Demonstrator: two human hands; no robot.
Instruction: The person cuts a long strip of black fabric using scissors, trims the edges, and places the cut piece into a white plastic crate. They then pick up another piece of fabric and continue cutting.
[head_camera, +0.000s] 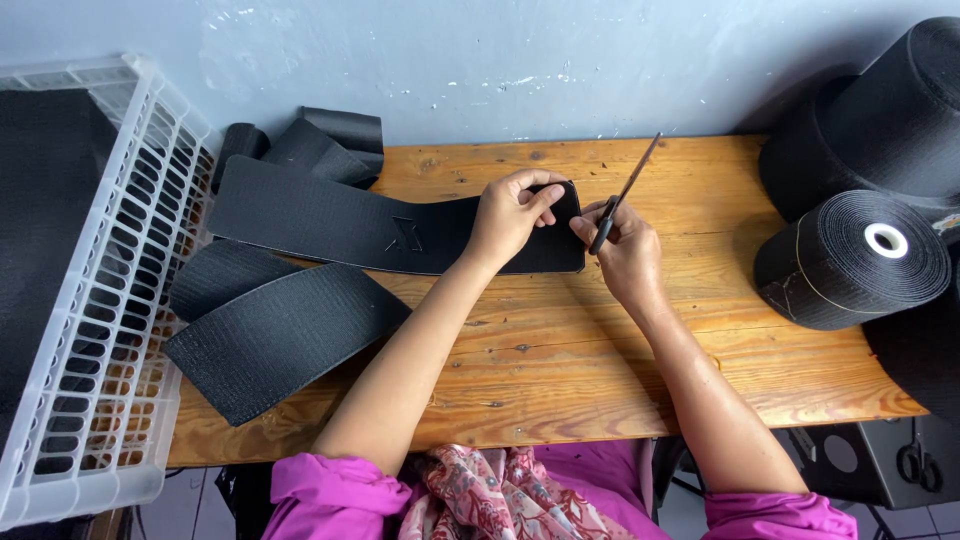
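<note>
A wide black band of textured fabric (330, 222) lies across the wooden table (560, 350). My left hand (512, 212) pinches the band's right end, fingers curled over its top edge. My right hand (625, 250) sits just right of that end and grips a pair of scissors (622, 196), whose thin blades point up and to the right, away from the band. The scissor handles are hidden in my fist.
Two more black bands (275, 335) lie at the table's left front, with folded black pieces (320, 145) behind. A white plastic crate (95, 300) stands at the left. Large black rolls (855, 255) crowd the right side. Another pair of scissors (912, 460) lies below right.
</note>
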